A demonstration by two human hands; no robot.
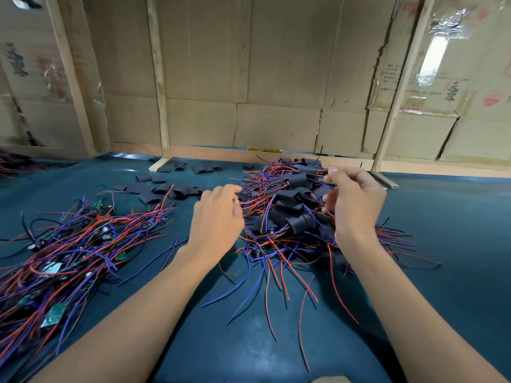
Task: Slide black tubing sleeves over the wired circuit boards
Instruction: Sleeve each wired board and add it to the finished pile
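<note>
both forearms bare, left hand [218,219] and right hand [355,200] ungloved.

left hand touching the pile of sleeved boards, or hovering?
Cannot tell. In the head view the left hand sits at the near-left edge of the sleeved pile, its curled fingertips overlapping stray wires, with neither contact nor gap plain.

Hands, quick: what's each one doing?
Left hand: fingers curled at the sleeved pile; any grip is hidden.
Right hand: curled above it; hold unclear.
</note>
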